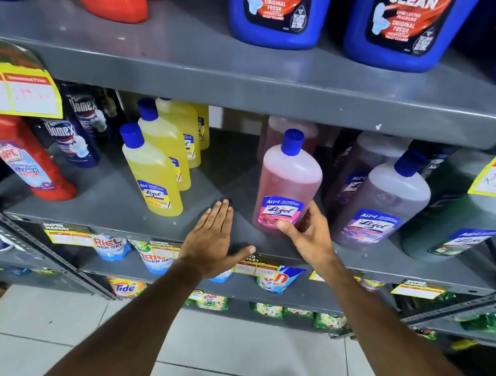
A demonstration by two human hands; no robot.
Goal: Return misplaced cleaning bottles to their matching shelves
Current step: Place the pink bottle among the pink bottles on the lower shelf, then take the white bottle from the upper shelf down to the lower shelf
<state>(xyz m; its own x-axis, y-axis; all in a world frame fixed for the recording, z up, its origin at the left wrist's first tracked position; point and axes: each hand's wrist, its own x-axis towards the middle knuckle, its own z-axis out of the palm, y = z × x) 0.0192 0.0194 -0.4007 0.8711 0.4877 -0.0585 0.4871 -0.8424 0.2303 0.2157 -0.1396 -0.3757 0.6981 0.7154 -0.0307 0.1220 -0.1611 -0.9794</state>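
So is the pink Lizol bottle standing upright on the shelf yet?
Not quite. The pink Lizol bottle leans, its blue cap tilted right of its base, with the right hand gripping its bottom. Whether the base sits flat: cannot tell.

bright, perhaps overhead light; warped edges

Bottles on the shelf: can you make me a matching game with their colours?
Things:
1. Lizol bottle held at its base by the right hand
2. Lizol bottle nearest the left hand
3. Harpic bottle
4. Total Clean bottle

Colours:
A. blue
B. pink
C. red
D. yellow

Pairs: 1-B, 2-D, 3-C, 4-A
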